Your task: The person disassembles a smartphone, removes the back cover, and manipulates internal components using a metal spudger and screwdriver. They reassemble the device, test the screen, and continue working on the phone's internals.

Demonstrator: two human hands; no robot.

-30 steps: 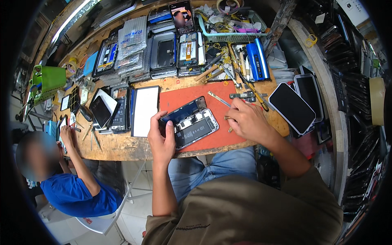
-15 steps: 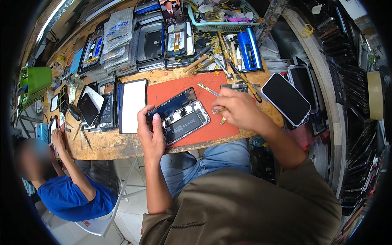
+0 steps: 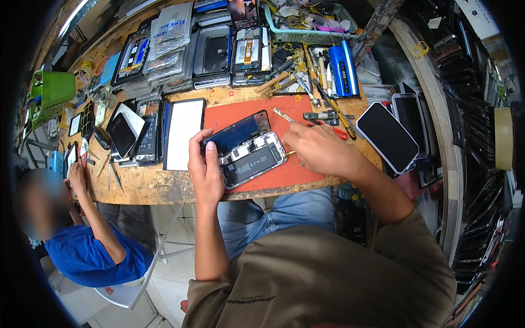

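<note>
Workbench (image 3: 139, 187) bears a basket (image 3: 301, 37) beyond hands: left (image 3: 208, 172) grips an opened phone (image 3: 253, 164), right (image 3: 322, 150) a thin tool (image 3: 290, 153).

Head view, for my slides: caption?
Left hand holding opened smartphone over red mat; right hand holding slender tool at phone's edge.

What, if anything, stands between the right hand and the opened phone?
Nothing visible blocks it: the right hand is beside the opened phone, above the red mat, and only the thin tool it holds points across the gap toward the phone's edge.
</note>
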